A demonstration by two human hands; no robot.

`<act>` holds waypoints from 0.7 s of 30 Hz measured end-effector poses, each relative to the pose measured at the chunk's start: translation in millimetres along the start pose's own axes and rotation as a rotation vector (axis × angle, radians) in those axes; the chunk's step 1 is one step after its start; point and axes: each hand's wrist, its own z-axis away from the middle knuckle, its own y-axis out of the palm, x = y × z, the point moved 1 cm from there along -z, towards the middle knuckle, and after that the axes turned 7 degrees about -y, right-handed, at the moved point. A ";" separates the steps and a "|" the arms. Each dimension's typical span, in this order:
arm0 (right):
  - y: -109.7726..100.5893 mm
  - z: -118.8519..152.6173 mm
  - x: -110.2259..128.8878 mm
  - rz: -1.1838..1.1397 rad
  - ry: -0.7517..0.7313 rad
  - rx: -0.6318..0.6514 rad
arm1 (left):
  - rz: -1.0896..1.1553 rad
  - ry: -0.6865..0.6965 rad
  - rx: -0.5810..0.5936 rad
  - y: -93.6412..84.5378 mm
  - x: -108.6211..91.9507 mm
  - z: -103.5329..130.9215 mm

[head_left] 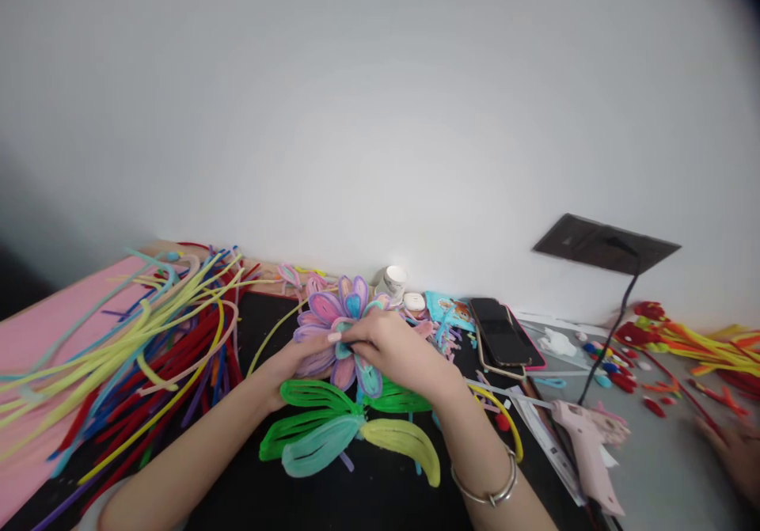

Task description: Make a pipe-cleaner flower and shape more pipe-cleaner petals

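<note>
A large pipe-cleaner flower (326, 307) with purple, pink and blue looped petals is in front of me, over the black work surface. My left hand (302, 359) grips it from the left, thumb on its middle and the other fingers hidden behind the petals. From the right, my right hand (389, 345) bends over the flower's centre with its fingertips pinched on the inner petals; what lies right under them is hidden. Below the bloom spread looped leaves: bright green ones (312, 398), a pale teal leaf (314, 445) and a yellow leaf (407, 440).
Loose pipe cleaners (172, 349) are heaped at left over a pink board (36, 341). A paper cup (393, 279), white case (414, 302) and phone (503, 331) stand behind. To the right lie a pink glue gun (585, 440) with its black cord and another person's hand (730, 452).
</note>
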 end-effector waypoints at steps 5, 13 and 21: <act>-25.7 12.8 -7.7 -0.063 0.108 -0.142 | -0.042 0.053 0.032 0.0 1.8 -1.7; -28.9 15.2 -36.2 0.001 0.248 -0.341 | -0.056 0.033 0.163 -4.1 4.3 -3.0; -19.4 10.0 -32.7 -0.063 0.205 -0.269 | -0.170 0.073 0.219 0.0 6.3 -3.5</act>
